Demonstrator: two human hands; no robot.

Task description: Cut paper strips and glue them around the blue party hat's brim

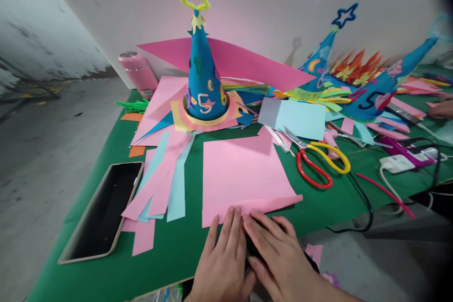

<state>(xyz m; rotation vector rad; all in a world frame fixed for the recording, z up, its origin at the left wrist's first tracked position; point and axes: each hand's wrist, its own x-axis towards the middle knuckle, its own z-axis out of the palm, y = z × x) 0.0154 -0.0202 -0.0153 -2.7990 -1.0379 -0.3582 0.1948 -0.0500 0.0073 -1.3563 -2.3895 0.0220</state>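
A sheet of pink paper lies on the green table, its near edge turned up in a narrow fold. My left hand presses on the middle of that fold with fingers stretched out flat. Beside it my right hand also lies with extended fingers on the folded edge. To the right of the sheet are scissors with one red and one yellow handle, their blades apart. Behind the sheet stands a blue paper cone hat topped with a yellow-green pipe-cleaner shape.
A phone and pink and light-blue paper strips lie left. Behind stands a pink bottle. More cone hats, a glue gun, and a power strip with cables are right. Another person's hand shows at far right.
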